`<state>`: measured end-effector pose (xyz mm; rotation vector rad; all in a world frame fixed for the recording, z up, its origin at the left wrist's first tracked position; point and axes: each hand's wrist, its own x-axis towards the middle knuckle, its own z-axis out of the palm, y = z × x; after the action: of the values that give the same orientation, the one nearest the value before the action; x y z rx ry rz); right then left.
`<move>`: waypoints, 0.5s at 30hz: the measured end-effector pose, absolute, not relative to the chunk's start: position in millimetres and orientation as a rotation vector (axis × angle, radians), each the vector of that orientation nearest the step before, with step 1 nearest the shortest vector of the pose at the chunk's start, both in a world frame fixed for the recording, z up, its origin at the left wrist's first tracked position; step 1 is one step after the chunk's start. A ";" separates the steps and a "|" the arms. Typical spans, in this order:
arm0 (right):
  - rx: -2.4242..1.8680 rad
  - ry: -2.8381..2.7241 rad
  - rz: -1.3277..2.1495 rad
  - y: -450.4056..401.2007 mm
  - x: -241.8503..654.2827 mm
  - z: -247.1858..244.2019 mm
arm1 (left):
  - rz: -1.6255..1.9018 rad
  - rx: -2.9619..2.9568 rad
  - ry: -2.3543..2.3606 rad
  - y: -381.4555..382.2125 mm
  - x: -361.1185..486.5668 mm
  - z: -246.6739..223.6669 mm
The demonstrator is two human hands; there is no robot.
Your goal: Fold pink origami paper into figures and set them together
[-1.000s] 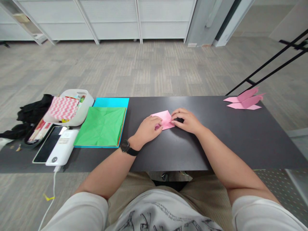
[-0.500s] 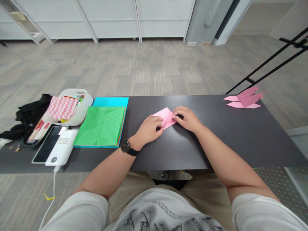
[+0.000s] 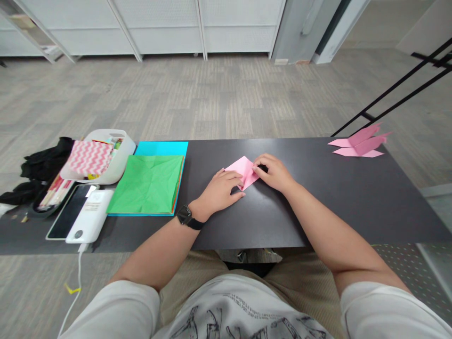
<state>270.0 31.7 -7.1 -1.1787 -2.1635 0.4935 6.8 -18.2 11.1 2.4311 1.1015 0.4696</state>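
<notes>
On our dark surface (image 3: 339, 197), green paper (image 3: 145, 183) lies at nine o'clock; our left hand (image 3: 221, 189), loosely open, rests on folded pink paper (image 3: 243, 165) at the dial's center, our right hand (image 3: 277, 174) pinches that sheet's three-o'clock edge, and pink paper figures (image 3: 362, 147) sit between two and three.

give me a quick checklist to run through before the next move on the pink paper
1. Left hand steadying the pink paper: ok, fingers lie over its left part.
2. Right hand on the paper: ok, fingertips at its right edge.
3. Creases sharp and edges lined up: cannot tell, fingers cover part and the detail is too small.
4. Green sheet out of the way: ok, off to the left, apart from the left hand.
5. Folded pink pieces undisturbed by hands: ok, at the far right corner, apart from both.
</notes>
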 end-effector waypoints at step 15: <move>-1.396 -2.177 0.376 35.4 252.2 -18.5 | 0.334 2.603 0.915 -12.9 -5.4 20.1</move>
<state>252.2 35.4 -18.5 -1.3962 -2.1775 0.3756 -5.4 -12.9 20.1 2.6034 0.9147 0.3341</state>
